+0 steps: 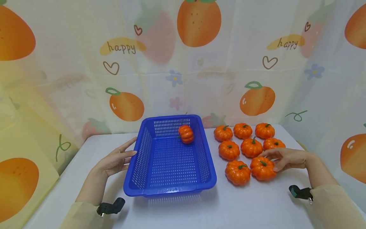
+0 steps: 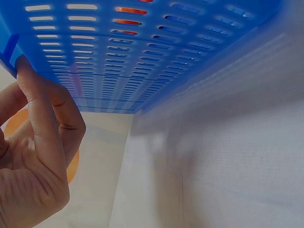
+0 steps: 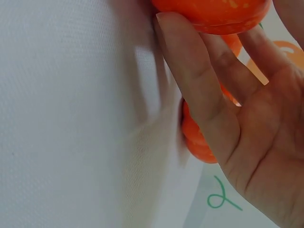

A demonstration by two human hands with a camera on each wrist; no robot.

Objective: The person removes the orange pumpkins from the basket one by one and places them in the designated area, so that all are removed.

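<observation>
A blue plastic basket (image 1: pixel 171 190) with slotted walls sits on the table, one small orange pumpkin (image 1: pixel 186 134) lying on its side in its far right corner. At the basket's left rim, my left hand (image 1: pixel 115 161) touches the edge with its fingertips, fingers loosely extended. To the right, my right hand (image 1: pixel 288 159) holds a small pumpkin (image 1: pixel 262 169) in the nearest row, thumb at its near side and fingers behind. In the right wrist view the held pumpkin (image 3: pixel 213 12) is partly cut off, with the fingers (image 3: pixel 190 61) along it.
Several more pumpkins stand in rows right of the basket, including a front one (image 1: pixel 238 172) beside the held one and a middle one (image 1: pixel 251 147) behind it. A white cloth covers the table (image 1: pixel 228 210). A fruit-printed curtain (image 1: pixel 200 86) hangs behind.
</observation>
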